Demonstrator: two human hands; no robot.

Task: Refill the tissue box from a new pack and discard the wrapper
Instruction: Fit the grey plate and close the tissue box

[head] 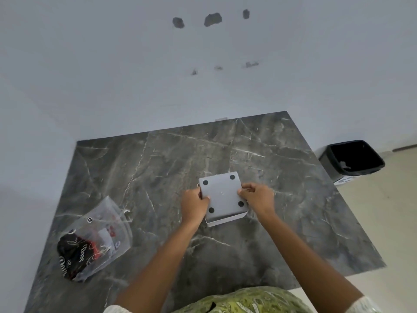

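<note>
Both forearms are bare from the wrists back almost to the elbows. The left hand (194, 205) and right hand (257, 198) wear no rings, watch or gloves. At the near edge, a white textured sleeve (363, 304) covers the right upper arm, and a paler cuff shows at the near left. Between them lies a green garment (243, 300) with a pale leafy pattern.

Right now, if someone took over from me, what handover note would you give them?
Left hand and right hand both grip the grey tissue box, upside down on the marble table, four foot pads up, base panel seemingly being fitted.
The emptied wrapper lies at the table's left.
The bin stands on the floor, far right.
Left: finish closing and turn the box upright, then bin the wrapper.
</note>
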